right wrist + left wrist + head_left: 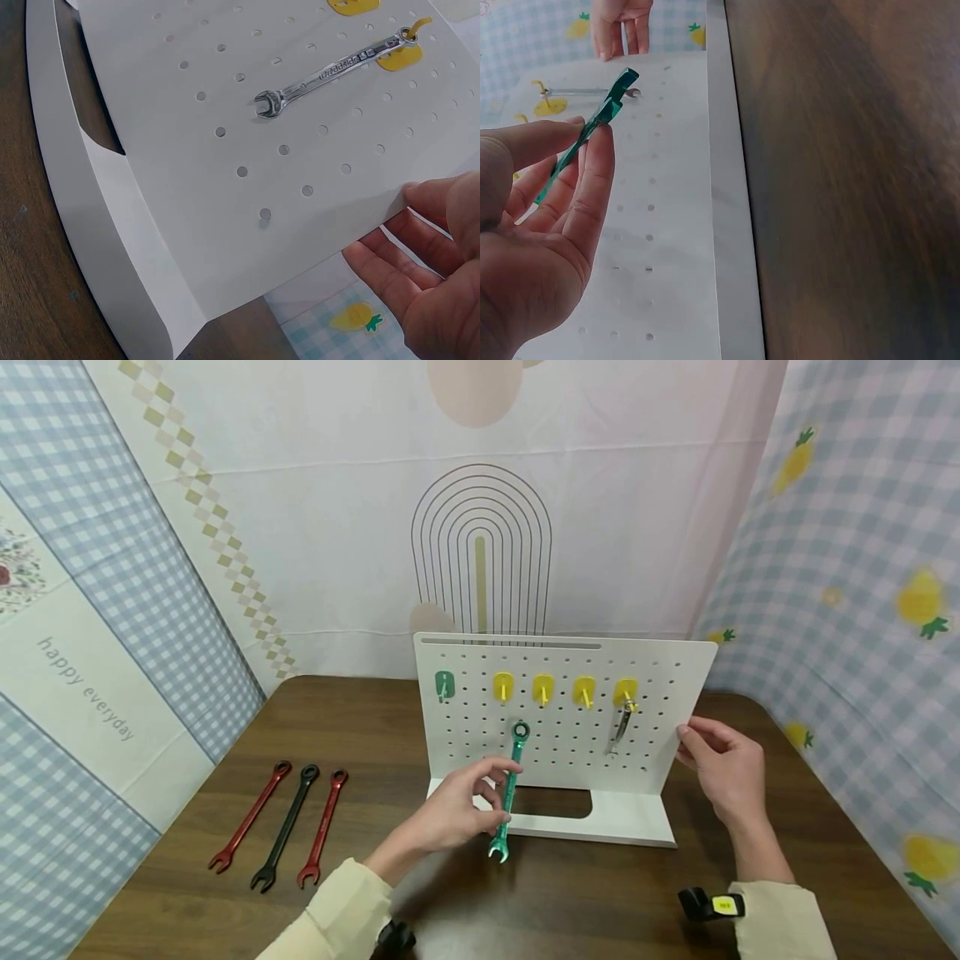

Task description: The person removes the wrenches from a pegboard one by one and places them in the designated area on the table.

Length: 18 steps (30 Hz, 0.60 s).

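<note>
— Left hand (pixel 459 808), condition?
— Fingers pinch the green wrench (pixel 511 787), slightly tilted, ring end up, before the white pegboard (pixel 472 727) and below its yellow hooks (pixel 543 689); contact with the pegboard cannot be told.
— Right hand (pixel 729 770)?
— Thumb and fingers grip the pegboard's right edge.
— Items hung?
— One silver wrench (pixel 622 725), on the rightmost yellow hook.
— Items on the table (pixel 360 718)?
— Two red wrenches (pixel 251 817) with a black wrench (pixel 285 827) between them, left of the pegboard, all lying apart, ring ends toward the back.
</note>
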Tool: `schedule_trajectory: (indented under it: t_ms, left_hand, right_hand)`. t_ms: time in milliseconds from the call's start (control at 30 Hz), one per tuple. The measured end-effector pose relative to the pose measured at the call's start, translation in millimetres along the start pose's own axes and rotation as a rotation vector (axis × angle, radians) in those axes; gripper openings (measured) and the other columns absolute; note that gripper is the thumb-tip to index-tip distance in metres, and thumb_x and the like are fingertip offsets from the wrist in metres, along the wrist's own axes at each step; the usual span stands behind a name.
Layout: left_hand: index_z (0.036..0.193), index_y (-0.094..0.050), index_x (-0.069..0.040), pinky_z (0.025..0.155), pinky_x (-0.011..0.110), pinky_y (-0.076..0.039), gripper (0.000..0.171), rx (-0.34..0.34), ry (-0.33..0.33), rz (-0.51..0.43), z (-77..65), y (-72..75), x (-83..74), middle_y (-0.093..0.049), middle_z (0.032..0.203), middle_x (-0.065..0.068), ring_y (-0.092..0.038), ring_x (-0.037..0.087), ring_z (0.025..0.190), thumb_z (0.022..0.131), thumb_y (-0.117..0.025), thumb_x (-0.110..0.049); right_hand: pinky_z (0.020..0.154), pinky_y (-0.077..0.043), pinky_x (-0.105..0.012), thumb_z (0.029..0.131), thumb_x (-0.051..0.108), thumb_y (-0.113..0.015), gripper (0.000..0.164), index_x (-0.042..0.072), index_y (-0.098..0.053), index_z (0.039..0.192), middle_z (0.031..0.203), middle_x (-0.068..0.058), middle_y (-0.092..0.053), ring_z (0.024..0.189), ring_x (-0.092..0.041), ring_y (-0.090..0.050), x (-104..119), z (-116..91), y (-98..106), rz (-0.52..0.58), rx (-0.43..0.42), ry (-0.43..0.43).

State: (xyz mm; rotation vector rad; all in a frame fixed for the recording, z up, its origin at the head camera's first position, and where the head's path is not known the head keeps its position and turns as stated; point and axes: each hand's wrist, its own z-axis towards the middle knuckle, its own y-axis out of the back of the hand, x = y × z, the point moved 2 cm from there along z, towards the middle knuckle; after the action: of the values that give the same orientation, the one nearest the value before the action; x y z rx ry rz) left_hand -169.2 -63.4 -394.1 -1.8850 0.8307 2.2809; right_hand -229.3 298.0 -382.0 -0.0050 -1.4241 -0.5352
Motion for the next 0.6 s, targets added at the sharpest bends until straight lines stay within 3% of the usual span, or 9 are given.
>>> schedule_trajectory:
  t_ms: [167, 433, 600]
  left_hand:
    - [0.140, -0.060, -0.011, 0.069, 0.048, -0.066, 0.055, -0.002, 0.006, 0.006, -3.5, 5.1, 0.7, -0.063, 0.117, 0.015, -0.066, 0.011, 0.084, 0.090, -0.074, 0.009]
    - [0.138, -0.061, -0.008, 0.066, 0.026, -0.061, 0.054, -0.015, 0.012, 0.024, -6.0, 13.2, 4.0, -0.063, 0.115, 0.013, -0.068, 0.011, 0.086, 0.089, -0.078, 0.007]
    - [0.137, -0.061, -0.011, 0.068, 0.033, -0.064, 0.054, -0.012, 0.029, 0.005, -7.9, 17.4, 5.0, -0.061, 0.117, 0.014, -0.068, 0.011, 0.086, 0.089, -0.076, 0.008]
  right_hand:
    - [0.073, -0.061, -0.017, 0.103, 0.027, -0.070, 0.042, 0.000, -0.069, 0.135, 0.094, 0.020, -0.065, 0.080, 0.004, -0.070, 2, -1, 0, -0.032, 0.001, 0.004]
    - [0.074, -0.061, -0.017, 0.103, 0.026, -0.070, 0.041, 0.001, -0.070, 0.135, 0.094, 0.020, -0.066, 0.080, 0.004, -0.070, 2, 0, 1, -0.023, -0.003, -0.002]
    - [0.073, -0.061, -0.016, 0.102, 0.025, -0.071, 0.040, 0.000, -0.070, 0.135, 0.094, 0.020, -0.067, 0.079, 0.005, -0.070, 0, 0, 1, -0.014, -0.006, 0.000]
